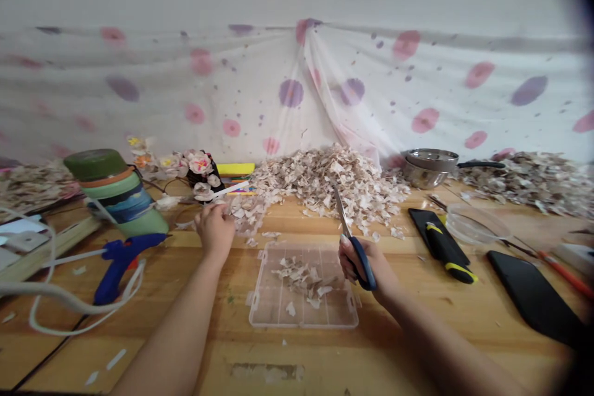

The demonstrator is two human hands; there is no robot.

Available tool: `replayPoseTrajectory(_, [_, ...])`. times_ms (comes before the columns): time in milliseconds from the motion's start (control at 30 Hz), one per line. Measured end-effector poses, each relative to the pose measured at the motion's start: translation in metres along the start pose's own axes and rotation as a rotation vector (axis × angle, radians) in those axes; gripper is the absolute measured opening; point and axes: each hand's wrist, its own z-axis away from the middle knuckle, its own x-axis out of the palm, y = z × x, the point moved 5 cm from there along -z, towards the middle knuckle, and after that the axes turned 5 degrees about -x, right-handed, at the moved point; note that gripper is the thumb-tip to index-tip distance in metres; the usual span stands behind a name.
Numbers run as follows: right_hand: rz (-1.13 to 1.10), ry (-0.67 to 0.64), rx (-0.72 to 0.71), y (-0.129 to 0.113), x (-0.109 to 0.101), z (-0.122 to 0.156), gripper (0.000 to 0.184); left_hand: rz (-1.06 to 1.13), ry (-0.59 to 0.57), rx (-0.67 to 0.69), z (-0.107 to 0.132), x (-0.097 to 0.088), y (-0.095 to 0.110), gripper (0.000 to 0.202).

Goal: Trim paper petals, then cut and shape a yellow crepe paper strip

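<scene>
My right hand [359, 260] is wrapped round the dark blue handles of a pair of scissors [364, 263], whose metal blades point up and away toward a heap of pale flakes [334, 182]. Below and left of that hand lies a clear plastic compartment box [341, 315] with some flakes [304, 278] scattered on it. My left hand [216, 229] rests farther back on the left, fingers curled, beside a small clear tray of flakes [245, 213]. A thin white strip [231, 190] shows just beyond its fingers; whether the hand grips anything is hidden.
A blue glue gun [114, 266], white cables and a green bottle [123, 195] are at left. Behind my left hand stand flower decorations [199, 167]. On the right lie yellow-black pliers [448, 253], a phone [533, 294], a clear round lid [477, 223] and a metal pan [427, 170].
</scene>
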Motion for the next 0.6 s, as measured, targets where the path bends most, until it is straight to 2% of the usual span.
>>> replayPoseTrajectory(133, [-0.002, 0.064, -0.036, -0.003, -0.004, -0.001, 0.046, 0.006, 0.007, 0.106, 0.008, -0.002, 0.022, 0.039])
replayPoseTrajectory(233, [-0.005, 0.100, -0.060, -0.005, -0.006, -0.002, 0.046, 0.041, -0.039, 0.210, 0.018, -0.001, 0.041, 0.048])
replayPoseTrajectory(433, [0.008, 0.207, -0.072, -0.003, -0.016, -0.007, 0.046, 0.095, -0.271, 0.490, 0.037, 0.016, 0.068, 0.031])
replayPoseTrajectory(600, [0.018, 0.254, -0.106, 0.000, -0.025, -0.012, 0.044, 0.114, -0.449, 0.616, 0.033, 0.024, 0.067, 0.043])
